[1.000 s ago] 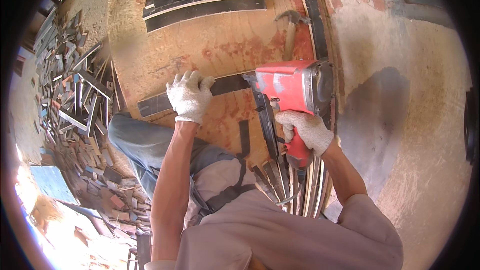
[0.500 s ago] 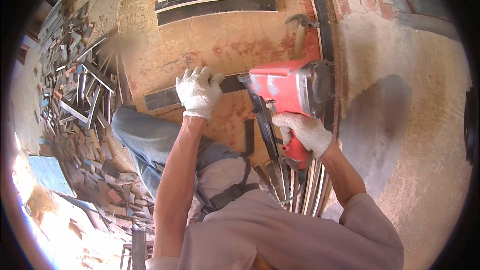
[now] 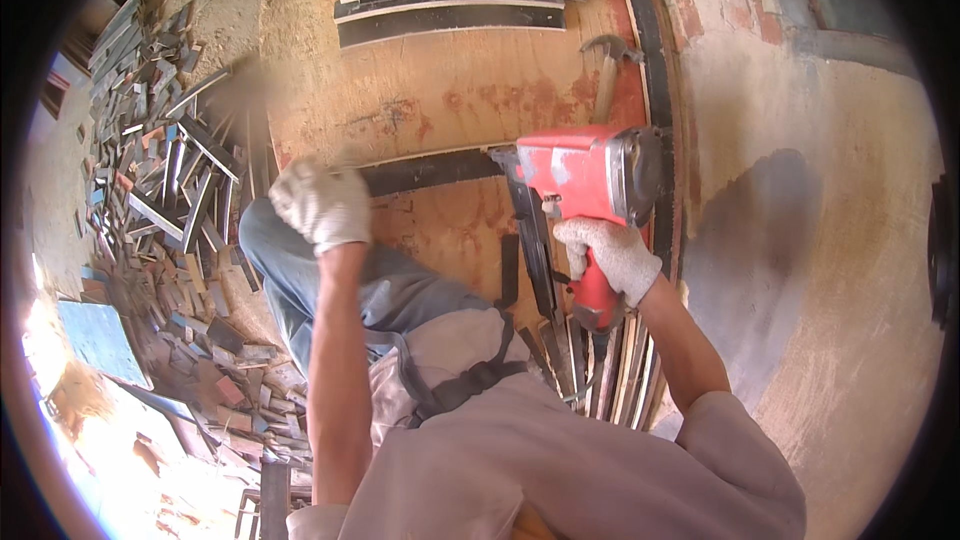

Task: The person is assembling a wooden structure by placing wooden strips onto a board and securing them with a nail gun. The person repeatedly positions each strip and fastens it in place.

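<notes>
My right hand (image 3: 612,258), in a pale knitted glove, is closed around the handle of a red nail gun (image 3: 575,172). The gun's nose rests at the right part of a dark wooden strip (image 3: 430,172) that lies across a wooden board (image 3: 420,118). At the strip's left end is my gloved left hand (image 3: 322,205), above my bent knee. Motion smears its fingers, so their grip cannot be made out. A hose runs from the bottom of the gun's handle.
Several dark strips (image 3: 455,20) lie at the board's far end. A claw hammer (image 3: 606,78) rests near its right edge, beside a long dark side rail (image 3: 658,80). Wood offcuts (image 3: 200,150) pile up on the left. More strips (image 3: 600,365) lie beside my right thigh; a worn wall stands right.
My left hand has moved left along the dark strip, from near its middle to its left end. The nail gun has stayed near the same place on the strip.
</notes>
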The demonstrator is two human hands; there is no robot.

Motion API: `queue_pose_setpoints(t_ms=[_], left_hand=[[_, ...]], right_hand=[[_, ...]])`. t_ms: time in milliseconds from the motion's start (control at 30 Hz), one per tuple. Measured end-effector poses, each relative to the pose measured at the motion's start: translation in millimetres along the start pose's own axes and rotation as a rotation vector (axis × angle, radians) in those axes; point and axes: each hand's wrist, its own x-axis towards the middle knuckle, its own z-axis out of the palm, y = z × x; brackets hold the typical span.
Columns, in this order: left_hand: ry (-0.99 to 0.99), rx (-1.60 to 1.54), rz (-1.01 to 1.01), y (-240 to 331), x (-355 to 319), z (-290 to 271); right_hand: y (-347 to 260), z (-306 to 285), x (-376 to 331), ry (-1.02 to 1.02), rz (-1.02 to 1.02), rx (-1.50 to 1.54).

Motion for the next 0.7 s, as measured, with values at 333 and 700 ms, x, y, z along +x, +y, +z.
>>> queue_pose_setpoints(t_ms=[333,700], left_hand=[[-0.564,-1.026,-0.689,3.6,0.2,-24.9],[-0.910,-1.454,-1.073,12.3,-38.9,9.1]], right_hand=[[8.0,-9.3,-10.0,0.042,-0.001,0.032],[29.0,9.2,-17.4,-0.035,-0.029,-0.173]])
